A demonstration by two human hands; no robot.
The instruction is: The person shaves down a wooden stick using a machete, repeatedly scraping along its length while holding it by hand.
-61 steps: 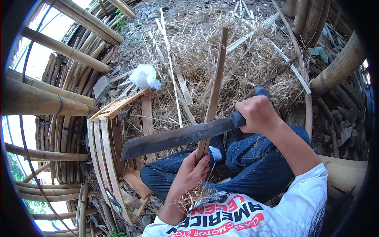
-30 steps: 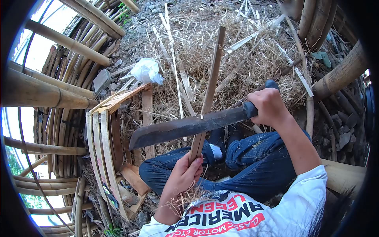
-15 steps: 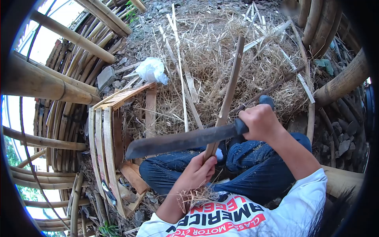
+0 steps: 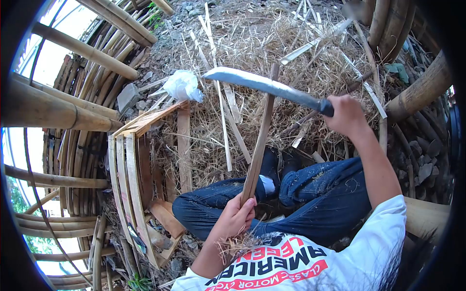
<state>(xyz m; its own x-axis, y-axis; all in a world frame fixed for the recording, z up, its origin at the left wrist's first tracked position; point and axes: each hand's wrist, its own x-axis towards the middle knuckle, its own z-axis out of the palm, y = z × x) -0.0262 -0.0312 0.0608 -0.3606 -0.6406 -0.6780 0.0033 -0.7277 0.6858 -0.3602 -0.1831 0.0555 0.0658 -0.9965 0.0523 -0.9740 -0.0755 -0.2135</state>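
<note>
My left hand (image 4: 236,217) is closed around the lower end of a brown wooden stick (image 4: 261,140), which leans up and away from my lap. Out to the right, my right hand (image 4: 345,115) grips the dark handle of a machete (image 4: 262,85). The long blade points left and crosses the stick near its upper end. Blue jeans (image 4: 320,194) cover my folded legs beneath the stick. Some curled shavings (image 4: 238,245) rest by my left wrist.
A slatted wooden crate (image 4: 127,179) stands at my left, with a white plastic bag (image 4: 183,86) beyond it. Shavings and pale strips (image 4: 310,46) cover the ground ahead. Bamboo poles (image 4: 58,109) line the left; another pole (image 4: 422,94) and stones (image 4: 427,165) lie right.
The machete has moved forward along the stick, from near my left hand to its upper end. My right hand has gone up and to the right; my left still holds the stick.
</note>
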